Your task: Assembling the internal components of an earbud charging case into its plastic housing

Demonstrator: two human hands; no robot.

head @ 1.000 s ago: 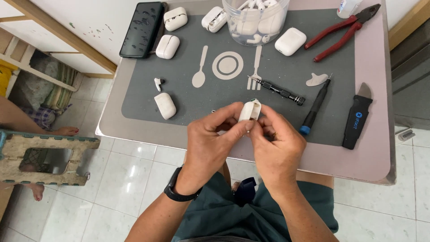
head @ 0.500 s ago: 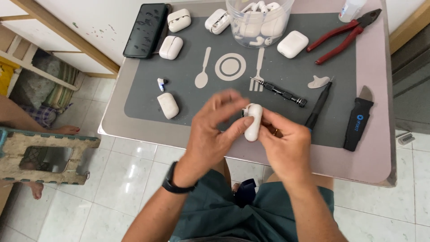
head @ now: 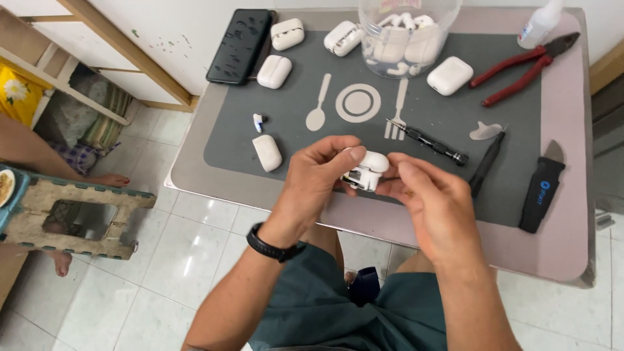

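Note:
My left hand [head: 316, 179] and my right hand [head: 430, 201] hold one small white earbud case [head: 368, 170] between them, just above the near edge of the grey mat [head: 260, 117]. The case lies on its side with its lid hinged open, and dark inner parts show. My left thumb and fingers pinch its left end. My right fingers touch its right end, where a thin dark tip pokes out.
On the mat lie more white cases [head: 268, 153] [head: 450, 75], a clear tub of cases [head: 409, 36], a black phone [head: 240, 45], red pliers [head: 523, 65], screwdrivers [head: 429, 142] [head: 486, 162], a black-handled pry knife [head: 541, 187] and a small bottle [head: 539, 23]. Left stands a stool [head: 71, 211] and a person's bare leg [head: 39, 146].
The case has turned from upright to lying on its side between my hands, and both hands have shifted slightly lower toward the table's near edge.

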